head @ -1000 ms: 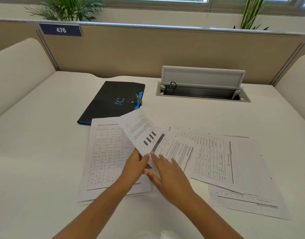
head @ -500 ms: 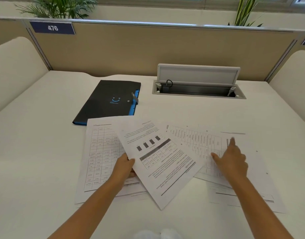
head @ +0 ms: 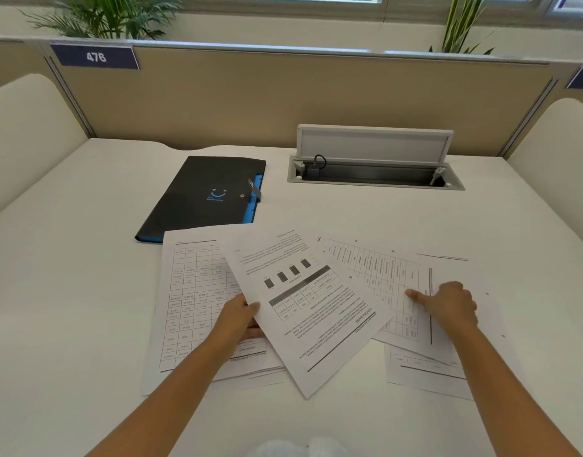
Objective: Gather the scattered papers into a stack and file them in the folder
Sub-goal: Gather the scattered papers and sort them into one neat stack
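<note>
The left hand [head: 239,316] pinches the chart sheet [head: 303,308] by its edge, over the table sheet [head: 193,305]. The right hand [head: 448,306] presses loosely curled, grasping nothing, on the sideways table sheet [head: 379,275]. The closed black folder [head: 206,196] lies on the surface [head: 69,291] just behind the papers.

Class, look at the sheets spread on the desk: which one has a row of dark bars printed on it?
The middle sheet, pinched at its edge by the left hand; the others show only tables.

White desk [head: 86,291]; open cable tray [head: 372,174]; "476" sign [head: 95,57]; plants [head: 109,16].
</note>
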A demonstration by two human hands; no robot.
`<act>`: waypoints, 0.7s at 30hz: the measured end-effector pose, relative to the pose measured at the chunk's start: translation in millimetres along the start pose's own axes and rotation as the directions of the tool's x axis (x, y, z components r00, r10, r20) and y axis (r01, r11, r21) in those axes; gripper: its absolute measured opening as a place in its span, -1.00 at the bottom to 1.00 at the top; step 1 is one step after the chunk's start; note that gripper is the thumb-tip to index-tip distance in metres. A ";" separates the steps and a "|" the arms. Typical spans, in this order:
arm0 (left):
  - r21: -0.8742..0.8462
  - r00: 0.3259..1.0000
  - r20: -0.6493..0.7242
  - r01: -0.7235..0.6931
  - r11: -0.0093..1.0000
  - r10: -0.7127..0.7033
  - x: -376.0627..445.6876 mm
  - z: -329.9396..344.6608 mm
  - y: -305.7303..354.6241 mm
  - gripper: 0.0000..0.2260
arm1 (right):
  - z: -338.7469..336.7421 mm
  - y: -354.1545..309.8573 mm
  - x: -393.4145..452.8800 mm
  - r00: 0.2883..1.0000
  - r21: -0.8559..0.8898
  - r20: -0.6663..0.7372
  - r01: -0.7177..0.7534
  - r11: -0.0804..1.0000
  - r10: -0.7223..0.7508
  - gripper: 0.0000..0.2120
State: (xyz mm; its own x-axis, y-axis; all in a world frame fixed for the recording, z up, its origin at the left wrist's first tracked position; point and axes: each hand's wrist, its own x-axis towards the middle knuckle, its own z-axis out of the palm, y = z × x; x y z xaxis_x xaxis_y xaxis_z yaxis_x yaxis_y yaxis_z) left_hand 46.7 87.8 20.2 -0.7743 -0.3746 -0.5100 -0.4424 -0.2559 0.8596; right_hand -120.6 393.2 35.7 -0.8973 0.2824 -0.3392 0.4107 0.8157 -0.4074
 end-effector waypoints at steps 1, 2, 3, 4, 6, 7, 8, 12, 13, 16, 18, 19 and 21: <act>0.002 1.000 0.000 -0.002 1.000 0.002 -0.3 0.0 -0.6 -0.76 | -1.1 0.1 1.1 1.000 -0.009 0.021 0.001 1.000 -0.001 -0.20; 0.007 1.000 -0.004 -0.006 1.000 0.006 -0.3 0.0 -1.2 -0.75 | -1.9 -0.1 2.3 0.999 -0.023 0.037 0.005 1.000 -0.004 -0.21; 0.010 1.000 -0.008 -0.011 1.000 0.011 -0.5 -0.2 -2.1 -0.75 | -3.1 -0.5 3.6 0.999 -0.032 0.047 0.006 0.999 -0.005 -0.21; 0.012 1.000 -0.012 -0.016 1.000 0.017 -0.3 -0.3 -2.8 -0.75 | -4.4 -1.3 5.5 0.999 -0.022 0.054 -0.002 1.000 0.003 -0.20; 0.010 0.999 -0.015 -0.030 0.999 0.030 -0.9 -0.9 -4.1 -0.76 | -9.2 -2.6 9.0 0.997 0.062 0.075 -0.038 0.997 0.033 -0.14; 0.010 0.999 -0.013 -0.037 0.999 0.037 -1.1 -1.4 -4.7 -0.76 | -12.6 -3.2 10.0 0.995 0.115 0.095 -0.053 0.992 0.043 -0.13; 0.010 0.999 -0.011 -0.044 0.999 0.044 -1.0 -1.6 -5.1 -0.76 | -16.0 -3.3 11.1 0.992 0.164 0.117 -0.066 0.984 0.047 -0.17; 0.012 0.999 -0.002 -0.052 0.999 0.052 0.0 -3.4 -6.6 -0.77 | -27.8 -2.1 15.7 0.971 0.349 0.198 -0.200 0.916 0.136 -0.47; 0.010 0.999 -0.002 -0.050 0.999 0.050 0.8 -3.8 -7.0 -0.78 | -30.0 -1.8 15.4 0.966 0.370 0.214 -0.219 0.903 0.147 -0.46; -0.002 0.999 -0.003 -0.045 0.999 0.045 2.9 -3.9 -8.0 -0.80 | -32.7 -0.4 16.1 0.954 0.382 0.257 -0.246 0.891 0.153 -0.48; -0.014 0.999 -0.010 -0.039 0.999 0.039 3.8 -4.1 -8.5 -0.82 | -33.3 1.4 17.6 0.950 0.370 0.277 -0.246 0.896 0.146 -0.50; -0.020 0.999 -0.013 -0.039 0.999 0.038 3.9 -4.3 -8.8 -0.82 | -33.3 2.9 18.5 0.949 0.370 0.282 -0.246 0.896 0.144 -0.53; -0.026 0.999 -0.012 -0.045 0.999 0.044 4.0 -3.9 -9.1 -0.81 | -32.4 4.6 17.2 0.954 0.393 0.287 -0.204 0.896 0.091 -0.66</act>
State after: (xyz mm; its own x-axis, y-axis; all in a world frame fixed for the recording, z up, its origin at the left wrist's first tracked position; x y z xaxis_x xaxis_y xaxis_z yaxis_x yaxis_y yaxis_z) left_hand 49.4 85.2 10.2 -0.7877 -0.3963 -0.4717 -0.3954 -0.2619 0.8804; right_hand -139.3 418.2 55.5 -0.7720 0.1991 -0.6037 0.6148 0.4750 -0.6296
